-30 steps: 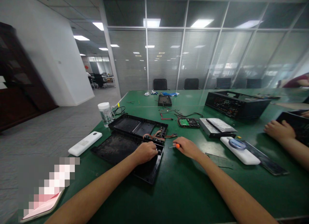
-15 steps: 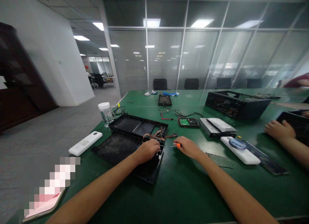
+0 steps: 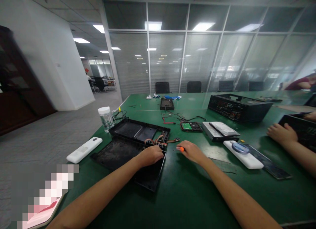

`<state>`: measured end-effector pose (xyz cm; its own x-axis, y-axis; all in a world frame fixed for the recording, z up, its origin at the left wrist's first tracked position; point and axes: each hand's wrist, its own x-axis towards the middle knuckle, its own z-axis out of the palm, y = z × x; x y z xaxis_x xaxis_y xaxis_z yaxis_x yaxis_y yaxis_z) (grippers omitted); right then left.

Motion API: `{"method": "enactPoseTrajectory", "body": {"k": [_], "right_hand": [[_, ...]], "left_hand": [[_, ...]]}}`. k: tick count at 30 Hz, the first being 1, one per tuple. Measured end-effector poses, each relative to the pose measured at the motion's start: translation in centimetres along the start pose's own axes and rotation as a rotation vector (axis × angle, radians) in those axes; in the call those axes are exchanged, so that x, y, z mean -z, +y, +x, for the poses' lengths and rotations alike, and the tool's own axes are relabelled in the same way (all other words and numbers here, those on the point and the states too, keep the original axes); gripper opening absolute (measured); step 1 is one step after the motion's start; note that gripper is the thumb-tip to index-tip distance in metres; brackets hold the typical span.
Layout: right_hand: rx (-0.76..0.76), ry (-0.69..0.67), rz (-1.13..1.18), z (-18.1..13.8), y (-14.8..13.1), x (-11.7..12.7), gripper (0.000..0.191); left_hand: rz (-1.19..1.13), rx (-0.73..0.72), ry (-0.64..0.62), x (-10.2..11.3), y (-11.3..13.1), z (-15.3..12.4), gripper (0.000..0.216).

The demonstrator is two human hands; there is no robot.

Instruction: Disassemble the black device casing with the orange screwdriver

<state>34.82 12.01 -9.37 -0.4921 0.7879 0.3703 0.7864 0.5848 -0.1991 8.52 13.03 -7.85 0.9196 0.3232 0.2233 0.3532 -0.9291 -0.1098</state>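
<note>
Orange screwdriver (image 3: 182,149) — in right grip (image 3: 192,151)

Bare table (image 3: 177,196) lies between the forearms (image 3: 98,192). Beyond the right hand (image 3: 189,150), a circuit board (image 3: 187,126) and metal box (image 3: 227,128) block passage.

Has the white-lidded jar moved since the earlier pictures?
No: judged against the green table, the white-lidded jar stands where it did.

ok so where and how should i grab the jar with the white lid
I'd wrap a hand around the clear jar just below its white lid, coming from the left. It stands upright with a roughly round body, which suits a wrap grip, while the black cable and open black case lie to its right.
</note>
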Motion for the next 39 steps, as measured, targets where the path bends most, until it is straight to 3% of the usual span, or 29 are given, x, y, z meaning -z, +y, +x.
{"method": "enactPoseTrajectory", "body": {"k": [6, 13, 17, 20, 25, 33, 39], "right_hand": [[-0.061, 0.029, -0.005, 0.0, -0.1, 0.3, 0.025], [-0.398, 0.229, 0.298, 0.5, 0.6, -0.3, 0.032], [-0.345, 0.174, 0.602, 0.6, 0.5, 1.2, 0.026], [-0.326, 0.169, 0.745, 0.6, -0.4, 3.0, 0.024], [-0.327, 0.448, 0.560, 0.3, -2.0, 3.9, 0.031], [-0.237, 0.371, 0.374, 0.4, -3.6, 1.5, 0.030], [-0.167, 0.305, 0.209, 0.4, -4.5, 2.6, 0.030]], "left_hand": [[-0.039, 0.025, 0.068, -0.5, 0.5, -0.7, 0.021], [-0.062, -0.025, 0.074, 0.4, 0.8, -1.0, 0.018], [-0.141, -0.014, 0.060, 0.1, 0.6, -1.0, 0.019], [-0.209, 0.077, 0.074, -0.2, 0.5, -1.1, 0.015], [-0.288, 0.261, 0.103, -0.5, 0.6, -1.4, 0.014], [-0.353, 0.205, 0.109, -0.3, 0.5, -1.3, 0.028], [-0.355, 0.223, 0.100, -0.6, 0.4, -1.3, 0.026]]}}
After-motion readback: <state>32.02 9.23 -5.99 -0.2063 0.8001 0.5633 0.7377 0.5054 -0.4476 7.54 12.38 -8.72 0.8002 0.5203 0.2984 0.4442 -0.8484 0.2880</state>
